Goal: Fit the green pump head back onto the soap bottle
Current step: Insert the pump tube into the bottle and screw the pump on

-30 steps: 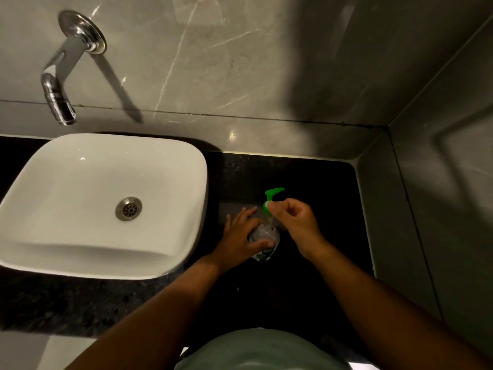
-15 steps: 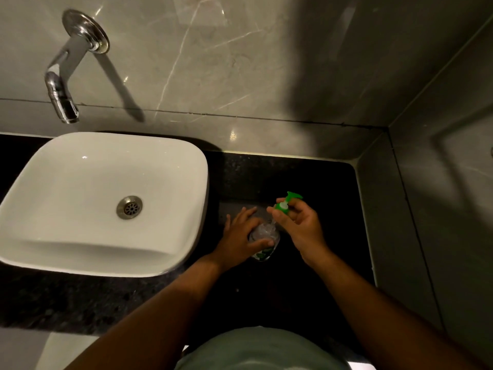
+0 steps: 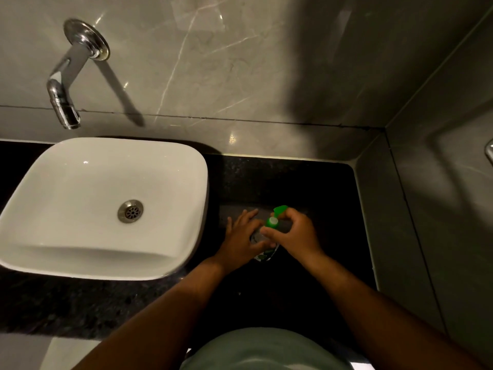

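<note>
A clear soap bottle (image 3: 262,254) with a green-and-white label stands on the black counter (image 3: 306,188), to the right of the basin. My left hand (image 3: 241,237) wraps around the bottle's left side and hides most of it. The green pump head (image 3: 276,216) sits tilted over the bottle's top, its white collar facing me and its spout pointing away. My right hand (image 3: 296,235) grips the pump head from the right, fingers curled around its stem. Whether the pump is seated in the neck is hidden by my fingers.
A white basin (image 3: 104,206) with a metal drain (image 3: 130,211) stands on the counter to the left. A chrome tap (image 3: 68,84) juts from the marble wall above it. A grey side wall (image 3: 426,209) closes the counter on the right. The counter's front edge is near my body.
My right hand has turned the pump head and brought it down closer to the bottle's top. The spout swung from left to right and back toward centre. My left hand stayed on the bottle.
</note>
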The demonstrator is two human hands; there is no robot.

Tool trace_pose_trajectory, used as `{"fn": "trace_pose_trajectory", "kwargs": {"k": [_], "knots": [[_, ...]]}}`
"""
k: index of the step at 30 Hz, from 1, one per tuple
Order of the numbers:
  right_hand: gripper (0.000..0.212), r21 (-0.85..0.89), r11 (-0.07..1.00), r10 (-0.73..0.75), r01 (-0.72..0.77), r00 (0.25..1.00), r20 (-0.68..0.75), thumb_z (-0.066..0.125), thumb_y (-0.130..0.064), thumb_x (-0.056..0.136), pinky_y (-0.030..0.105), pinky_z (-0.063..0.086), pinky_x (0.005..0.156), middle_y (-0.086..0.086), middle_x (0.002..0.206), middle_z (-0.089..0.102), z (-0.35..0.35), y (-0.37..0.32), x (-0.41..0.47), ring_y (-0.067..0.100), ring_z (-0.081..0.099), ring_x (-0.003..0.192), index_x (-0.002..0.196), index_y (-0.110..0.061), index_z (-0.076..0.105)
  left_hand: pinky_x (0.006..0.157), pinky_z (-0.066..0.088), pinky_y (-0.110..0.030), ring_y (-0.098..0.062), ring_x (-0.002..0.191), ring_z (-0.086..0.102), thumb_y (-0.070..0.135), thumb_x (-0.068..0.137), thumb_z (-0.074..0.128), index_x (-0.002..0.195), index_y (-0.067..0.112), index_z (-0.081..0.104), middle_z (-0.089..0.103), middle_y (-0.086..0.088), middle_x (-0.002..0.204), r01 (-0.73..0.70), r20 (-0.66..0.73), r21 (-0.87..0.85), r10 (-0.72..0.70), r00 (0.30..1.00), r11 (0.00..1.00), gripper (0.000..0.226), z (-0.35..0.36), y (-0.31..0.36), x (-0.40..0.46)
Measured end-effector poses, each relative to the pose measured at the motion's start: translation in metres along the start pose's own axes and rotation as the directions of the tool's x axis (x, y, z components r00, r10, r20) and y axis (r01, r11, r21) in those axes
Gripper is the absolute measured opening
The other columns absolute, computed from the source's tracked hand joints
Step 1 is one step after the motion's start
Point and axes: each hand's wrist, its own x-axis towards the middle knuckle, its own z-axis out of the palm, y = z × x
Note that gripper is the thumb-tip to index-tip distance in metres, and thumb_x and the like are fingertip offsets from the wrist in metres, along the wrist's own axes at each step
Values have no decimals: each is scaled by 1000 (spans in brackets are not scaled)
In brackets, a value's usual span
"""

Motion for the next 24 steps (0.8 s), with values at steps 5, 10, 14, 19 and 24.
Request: {"fn": "trace_pose_trajectory", "kwargs": {"k": [5,10,14,19,24], "knots": [[64,474,876,61,-85,996,66,80,-9,75,21,57,81,-6,109,70,-3,5,-3,4,68,101,124,-36,48,112,-6,-56,-16,143,9,75,70,53,127,38,49,27,6,154,8,-24,-26,-8,1000,1000,68,2,-5,0],[80,393,918,85,-61,995,-46,88,-9,65,14,53,67,-1,85,64,9,3,-1,-4,63,72,132,-17,44,111,-7,-53,-14,143,11,75,70,53,125,47,45,28,8,153,19,-22,-63,-20,1000,998,62,5,-7,1],[90,514,850,58,-114,991,123,82,-6,73,24,55,87,-16,109,70,8,10,-1,7,65,109,144,-30,31,111,-4,-54,-16,143,12,75,71,52,128,48,43,28,7,153,23,-24,-47,-24,999,999,64,2,-9,2],[77,392,918,58,-60,998,16,86,-9,68,12,53,72,-4,90,72,8,4,1,0,68,87,131,-26,45,112,-5,-53,-15,143,11,69,72,55,127,50,42,28,8,153,21,-10,-85,-22,1000,996,60,3,-5,0],[75,449,893,-6,-25,998,68,79,-4,76,15,53,83,-9,116,64,4,3,0,-6,64,102,139,-23,41,111,-5,-53,-14,142,11,67,73,58,126,46,45,29,8,153,18,-17,-60,-19,1000,998,59,7,-5,3]]}}
